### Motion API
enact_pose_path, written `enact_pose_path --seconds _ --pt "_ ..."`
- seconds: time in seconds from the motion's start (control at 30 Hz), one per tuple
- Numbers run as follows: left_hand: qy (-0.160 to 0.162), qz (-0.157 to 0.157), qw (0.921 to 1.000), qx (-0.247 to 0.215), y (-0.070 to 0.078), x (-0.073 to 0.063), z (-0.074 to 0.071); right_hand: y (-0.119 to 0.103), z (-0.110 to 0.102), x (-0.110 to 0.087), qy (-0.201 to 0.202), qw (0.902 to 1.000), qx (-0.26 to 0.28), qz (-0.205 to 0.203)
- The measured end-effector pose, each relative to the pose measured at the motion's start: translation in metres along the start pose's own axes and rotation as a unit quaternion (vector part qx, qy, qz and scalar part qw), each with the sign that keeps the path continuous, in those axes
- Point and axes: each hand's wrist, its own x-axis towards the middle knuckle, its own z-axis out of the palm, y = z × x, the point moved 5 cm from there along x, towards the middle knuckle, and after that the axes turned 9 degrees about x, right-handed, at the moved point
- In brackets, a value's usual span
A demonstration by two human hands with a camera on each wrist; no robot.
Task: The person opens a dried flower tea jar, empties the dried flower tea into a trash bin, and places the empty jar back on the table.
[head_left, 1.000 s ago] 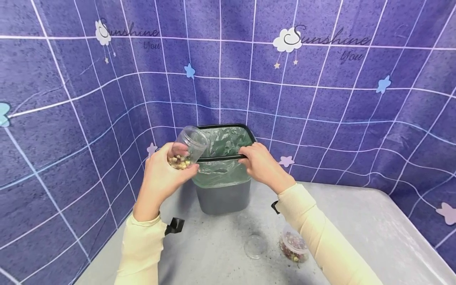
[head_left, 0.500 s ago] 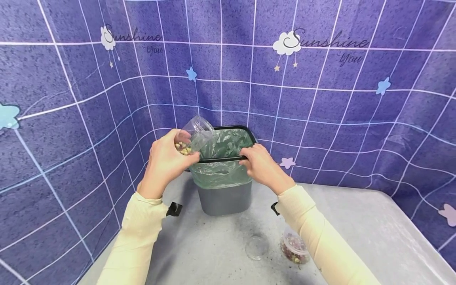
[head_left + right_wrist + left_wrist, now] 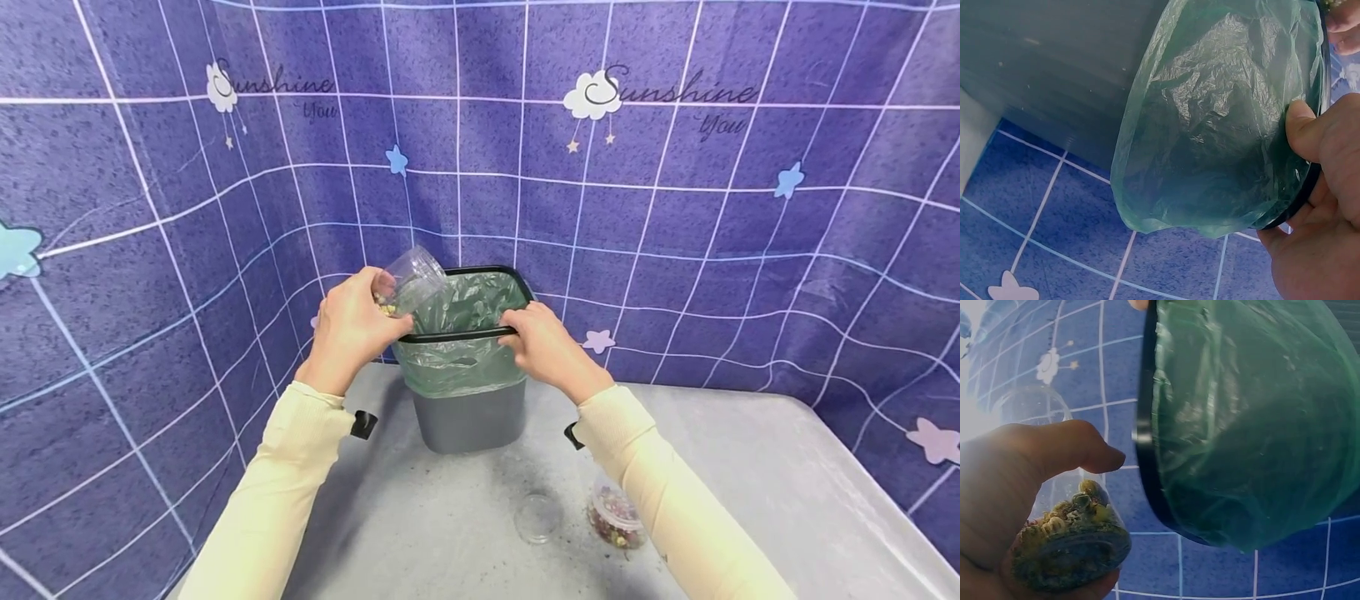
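My left hand (image 3: 352,325) grips a clear plastic jar (image 3: 422,277), tilted with its mouth toward the bin's left side. Yellowish dried flower buds (image 3: 1063,522) lie in the jar's lower end, close-up in the left wrist view. A grey trash bin (image 3: 471,421) stands on the table, lined with a green bag (image 3: 450,375) folded over its outside. With thumb and fingers, my right hand (image 3: 549,343) pinches the bin's black rim (image 3: 450,337) at the near right; the right wrist view shows the thumb on the bag.
A clear round lid (image 3: 538,518) lies on the grey table (image 3: 420,542). Beside it, partly behind the right sleeve, sits a clear tub (image 3: 617,517) of dark reddish bits. Dark crumbs dot the tabletop. Purple grid-patterned cloth (image 3: 495,192) hangs behind and at the left.
My left hand has raised the jar and brought it rightward over the bin's left rim, tipping it further. My right hand keeps its hold on the rim.
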Motion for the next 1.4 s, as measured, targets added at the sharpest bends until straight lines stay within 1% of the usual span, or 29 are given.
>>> enact_pose_path --seconds 0.17,0.37,0.5,0.73,0.87,1.13,1.27,1.4 --pt "0.016 0.024 0.9994 0.018 -0.004 0.007 0.004 0.000 0.000 0.002 -0.003 1.0000 0.004 0.005" --pt "0.034 0.063 0.9968 0.036 -0.003 0.018 0.005 0.001 0.001 0.002 -0.003 0.9999 0.008 0.011" --pt "0.035 0.087 0.9943 0.051 -0.002 0.026 0.007 0.001 0.001 0.002 -0.005 0.9999 0.004 0.013" --pt "0.038 0.106 0.9908 0.075 0.001 0.038 0.006 0.000 0.002 0.002 -0.002 1.0000 -0.004 0.003" --pt "0.031 0.115 0.9891 0.087 0.002 0.044 0.005 -0.001 0.001 0.002 -0.004 1.0000 -0.008 0.005" --pt "0.036 0.141 0.9842 0.102 0.008 0.051 0.000 -0.001 0.001 0.001 -0.006 0.9999 -0.004 0.011" --pt "0.034 0.154 0.9807 0.116 0.012 0.055 0.000 -0.002 0.000 0.001 -0.005 0.9999 -0.001 0.009" --pt "0.033 0.173 0.9755 0.133 0.015 0.058 0.002 -0.002 0.001 0.001 -0.004 0.9999 0.001 0.010"
